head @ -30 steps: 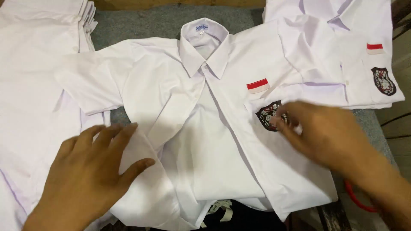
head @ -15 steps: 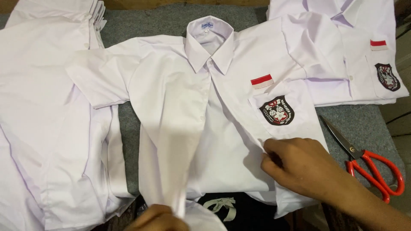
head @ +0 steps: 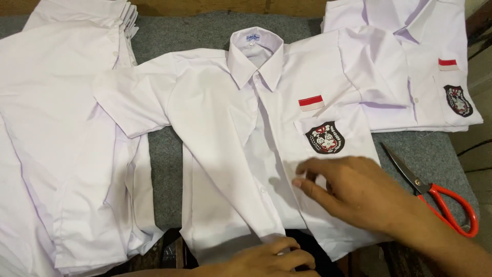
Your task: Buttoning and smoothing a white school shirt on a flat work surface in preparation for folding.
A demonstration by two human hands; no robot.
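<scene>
The right hand [head: 353, 192] lies flat on the front of a white short-sleeved shirt [head: 225, 154], fingers spread and slightly curled, fingertips [head: 298, 182] pressing the cloth just right of the button placket; it grips nothing. The left hand [head: 271, 259] sits at six o'clock at the bottom edge of the view, only partly visible, fingers bent over the shirt's lower hem; whether it pinches the cloth or only rests on it I cannot tell.

The shirt lies face up in the middle of the grey tabletop [head: 164, 164], collar [head: 255, 56] pointing to twelve o'clock, its left front panel folded over on a slant. Just above the right hand, at about twelve o'clock from it, is a shield-shaped black, red and white badge [head: 325, 137] on the chest pocket, and above that a small red-and-white strip [head: 311, 102].

At three o'clock from the right hand, red-handled scissors [head: 435, 190] lie on the tabletop, blades closed and pointing toward ten o'clock, just beside the shirt's edge. At one to two o'clock, a second white shirt [head: 425, 77] with the same kind of badge lies partly under the middle shirt's sleeve. At nine o'clock, a stack of more white shirts [head: 56, 128] covers the left side of the tabletop, its edge touching the middle shirt's other sleeve.
</scene>
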